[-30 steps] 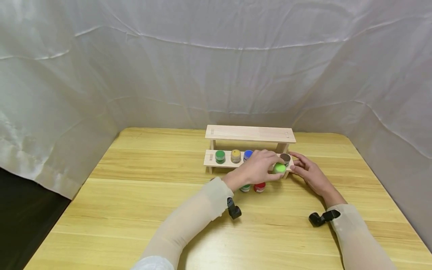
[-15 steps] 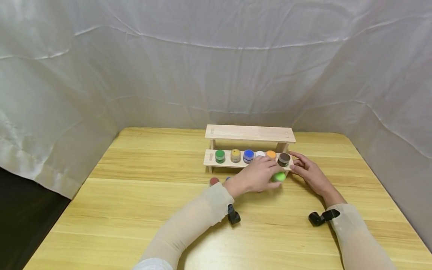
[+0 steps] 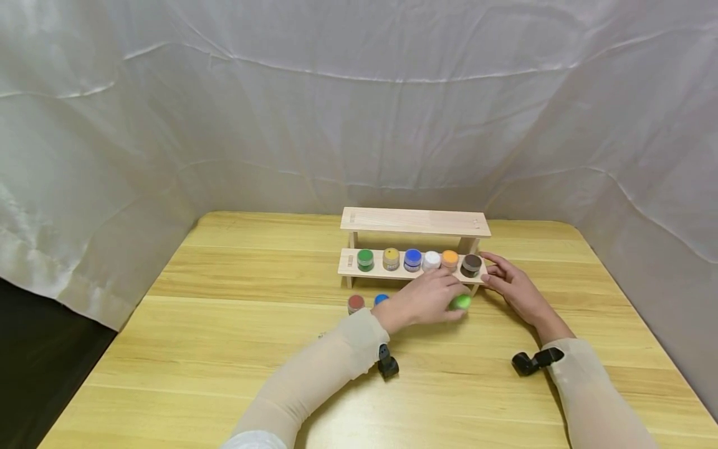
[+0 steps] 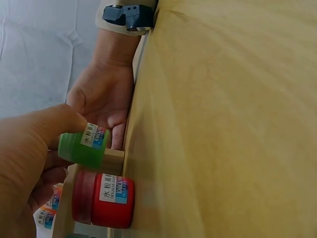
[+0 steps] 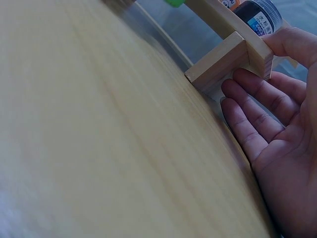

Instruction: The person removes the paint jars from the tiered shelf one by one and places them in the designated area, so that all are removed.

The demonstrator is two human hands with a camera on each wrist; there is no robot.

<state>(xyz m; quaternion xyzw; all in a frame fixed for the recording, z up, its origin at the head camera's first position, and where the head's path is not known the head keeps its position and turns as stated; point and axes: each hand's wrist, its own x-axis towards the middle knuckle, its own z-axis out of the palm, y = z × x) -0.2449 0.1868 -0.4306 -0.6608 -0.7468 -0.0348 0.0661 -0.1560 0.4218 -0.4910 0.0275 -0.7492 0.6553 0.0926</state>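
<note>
My left hand (image 3: 427, 299) pinches a light green paint jar (image 4: 81, 148) between thumb and fingers. It holds the jar low, in front of the right end of a two-tier wooden rack (image 3: 415, 222). A red paint jar (image 4: 116, 201) is close beside it in the left wrist view; my left hand hides it from the head camera. My right hand (image 3: 518, 294) grips the right end of the rack's lower shelf, thumb at the end of the board (image 5: 260, 52) and other fingers spread below it. By that thumb stands a dark brown paint jar (image 3: 470, 266).
Along the lower shelf stand green (image 3: 365, 260), yellow (image 3: 391, 259), blue (image 3: 412, 260), white (image 3: 431, 260) and orange (image 3: 449, 259) jars. Reddish-brown (image 3: 356, 304) and blue (image 3: 381, 299) jars sit on the table left of my left hand. A pale curtain (image 3: 359, 125) hangs behind.
My left hand has brought the light green jar down from the lower shelf's front edge, toward me and the table. The white and orange jars have come into sight. My right hand stays put.
</note>
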